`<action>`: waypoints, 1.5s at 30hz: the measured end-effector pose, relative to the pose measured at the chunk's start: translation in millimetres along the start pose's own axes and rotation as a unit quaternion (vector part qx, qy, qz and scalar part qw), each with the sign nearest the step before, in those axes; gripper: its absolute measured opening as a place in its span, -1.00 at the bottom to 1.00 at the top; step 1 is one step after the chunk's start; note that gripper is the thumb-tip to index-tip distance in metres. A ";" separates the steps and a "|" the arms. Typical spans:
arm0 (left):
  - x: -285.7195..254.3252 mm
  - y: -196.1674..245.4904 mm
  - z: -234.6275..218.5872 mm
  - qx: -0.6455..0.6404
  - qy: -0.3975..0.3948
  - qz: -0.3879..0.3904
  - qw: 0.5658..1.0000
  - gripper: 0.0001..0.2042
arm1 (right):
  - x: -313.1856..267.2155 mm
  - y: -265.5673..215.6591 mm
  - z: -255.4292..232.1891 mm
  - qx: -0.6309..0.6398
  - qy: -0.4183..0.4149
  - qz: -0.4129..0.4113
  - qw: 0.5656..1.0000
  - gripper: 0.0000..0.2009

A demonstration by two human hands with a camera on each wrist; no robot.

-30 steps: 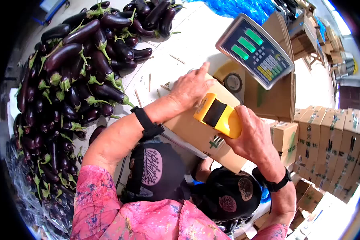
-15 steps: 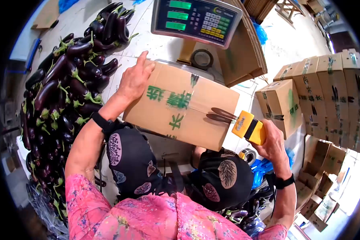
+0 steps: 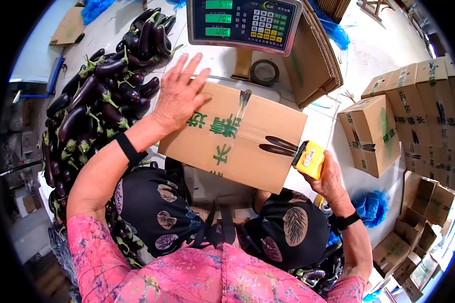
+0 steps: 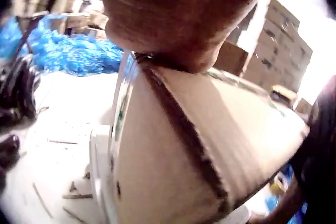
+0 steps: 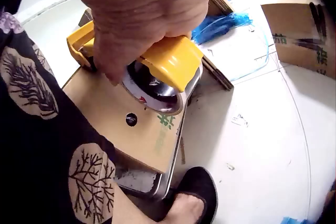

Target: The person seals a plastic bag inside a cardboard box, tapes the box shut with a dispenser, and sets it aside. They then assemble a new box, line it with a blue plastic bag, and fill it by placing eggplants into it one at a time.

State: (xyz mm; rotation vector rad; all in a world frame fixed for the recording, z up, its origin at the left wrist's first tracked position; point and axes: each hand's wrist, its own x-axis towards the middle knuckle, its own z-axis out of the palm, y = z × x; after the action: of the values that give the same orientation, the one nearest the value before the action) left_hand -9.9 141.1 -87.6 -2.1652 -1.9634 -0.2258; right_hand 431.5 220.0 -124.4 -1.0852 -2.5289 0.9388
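A taped cardboard carton [image 3: 268, 126] with green lettering and printed dark eggplants lies on the metal platform of a scale [image 5: 160, 184]. At its left end my left hand [image 3: 183, 95] rests on the top edge, fingers straight and spread. In the left wrist view the palm side [image 4: 184, 19] lies over the carton's corner. My right hand [image 3: 330, 177] grips a yellow tape dispenser [image 3: 311, 159] right at the carton's right end. A roll of tape [image 5: 152, 95] shows inside the dispenser in the right wrist view, above an end face with a round hole.
Beyond the carton stands the scale's lit display [image 3: 242, 22], with a loose tape roll [image 3: 264, 72] below it. Eggplants [image 3: 101, 96] are heaped at left. Flat cardboard [image 3: 311, 55] leans behind; packed cartons [image 3: 414, 101] are stacked at right, near blue plastic [image 3: 371, 207].
The dispenser has moved from over the carton's top to its right end. My left hand stays at the left end, its fingers now spread wider. The head view has shifted.
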 end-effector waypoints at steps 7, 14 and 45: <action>18.2 83.4 4.8 -0.119 -0.047 0.016 0.992 -0.30 | 3.2 11.9 22.4 0.075 0.027 -0.010 0.997 -0.42; 63.0 193.5 15.4 -0.184 -0.015 -0.003 0.983 -0.33 | 4.3 27.5 35.8 0.101 0.044 -0.023 0.994 -0.45; 64.9 195.1 8.3 -0.147 -0.030 0.006 0.989 -0.38 | 15.9 35.7 60.8 -0.286 -0.071 0.151 0.944 -0.82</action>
State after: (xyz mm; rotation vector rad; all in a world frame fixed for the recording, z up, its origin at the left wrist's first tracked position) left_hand 190.5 188.0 -89.4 -2.3865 -2.0601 -0.4821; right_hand 413.9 221.5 -194.5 -1.6547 -2.8968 0.3343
